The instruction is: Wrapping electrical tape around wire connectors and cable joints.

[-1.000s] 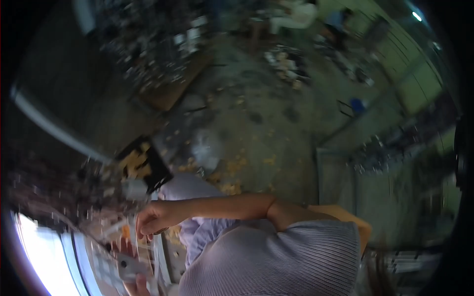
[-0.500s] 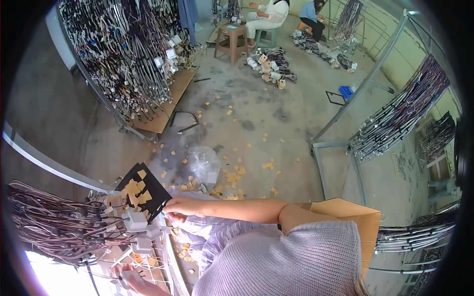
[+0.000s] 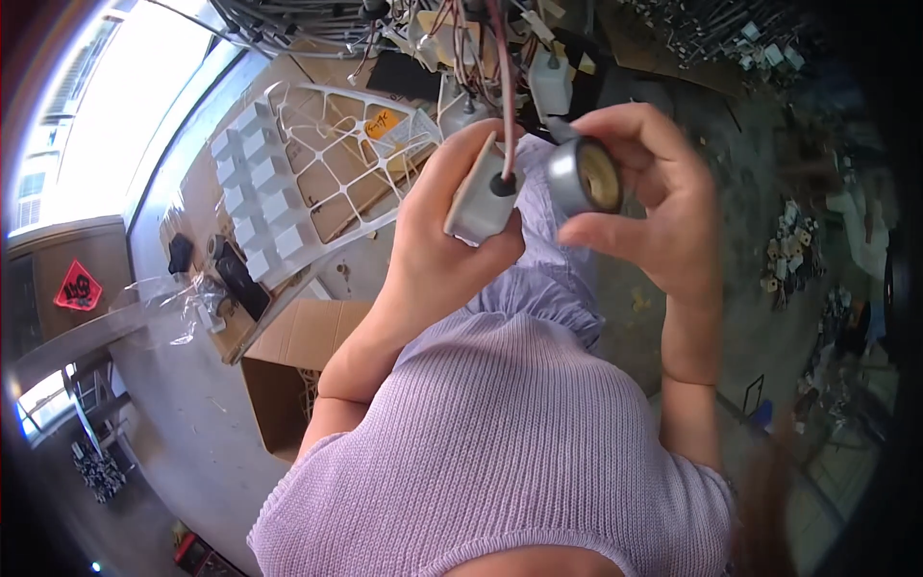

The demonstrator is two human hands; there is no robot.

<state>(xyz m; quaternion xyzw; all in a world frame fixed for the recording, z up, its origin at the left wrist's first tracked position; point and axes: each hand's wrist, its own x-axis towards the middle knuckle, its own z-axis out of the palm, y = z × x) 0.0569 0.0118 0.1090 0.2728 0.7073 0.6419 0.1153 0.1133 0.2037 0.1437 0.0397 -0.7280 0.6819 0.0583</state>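
Note:
My left hand (image 3: 418,231) is closed around a white box-shaped plastic housing (image 3: 479,213). A pinkish cable (image 3: 509,91) runs up from a black grommet on that housing. A thin tan edge shows along its side next to my palm. In my right hand (image 3: 678,207) is a roll of grey tape (image 3: 565,181) with a yellowish core, held between curved fingers and thumb. A short strip of tape sticks out at the top of the roll, towards the housing. The roll and the housing are close together in front of my chest.
Cable bundles (image 3: 288,31) hang across the top, with more white housings (image 3: 550,87) among them. To the left are a white moulded tray (image 3: 255,173) and a white plastic lattice (image 3: 332,159) on cardboard. An open cardboard box (image 3: 261,404) stands by my left elbow.
The view has swung left. My right hand has left the dark tray of tan pieces and now holds the tape roll. The white housing in my left hand is now before my chest.

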